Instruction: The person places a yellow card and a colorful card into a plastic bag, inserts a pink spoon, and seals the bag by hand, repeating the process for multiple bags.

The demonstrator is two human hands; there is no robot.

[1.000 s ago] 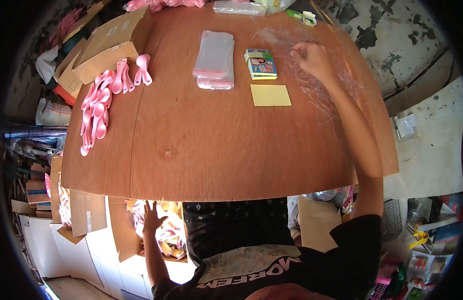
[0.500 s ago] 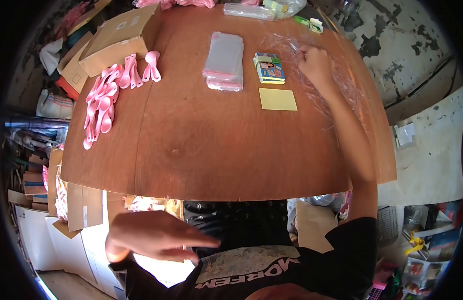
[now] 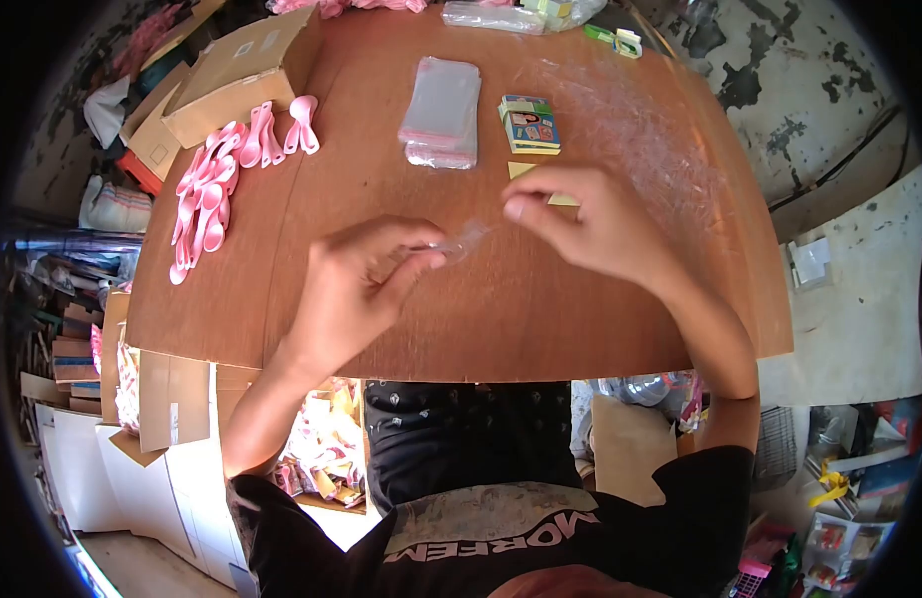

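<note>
Wooden table [image 3: 540, 329] below, clear plastic film [image 3: 469, 239] is between both hands: left hand [image 3: 356, 279] fingers pinched on it, can't tell if right hand [image 3: 592, 224] fingers grip; light, even pinch should limit tearing.

On the table [image 3: 461, 319] I count one box [image 3: 240, 80] far left, one bag stack [image 3: 443, 105] and one card stack [image 3: 530, 124] farther back, one yellow sheet [image 3: 519, 170] nearer its middle. Left, over six spoons [image 3: 213, 195] overlap. Above it: one left hand [image 3: 356, 284], one right hand [image 3: 590, 219].
</note>
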